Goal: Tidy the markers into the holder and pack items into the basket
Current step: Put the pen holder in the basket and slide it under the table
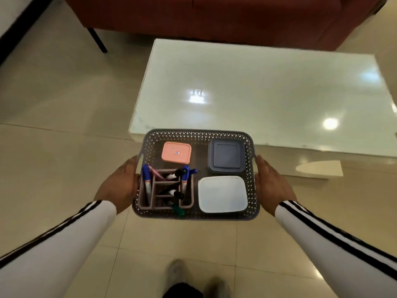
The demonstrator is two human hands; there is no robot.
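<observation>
In the head view, the basket [197, 132] is held in the air by its two side handles. The left hand [117, 186] is clamped on the left handle and the right hand [274, 186] on the right. Inside the basket, the holder [166, 183] is stood in the near left corner, with the markers [146, 181] upright or leaning in its compartments. A pink-lidded box [176, 152] is seen at the far left, a dark blue box [226, 155] far right, a white box [222, 194] near right. Beyond the basket lies a white counter [257, 93] — below it, tiled floor [64, 93].
</observation>
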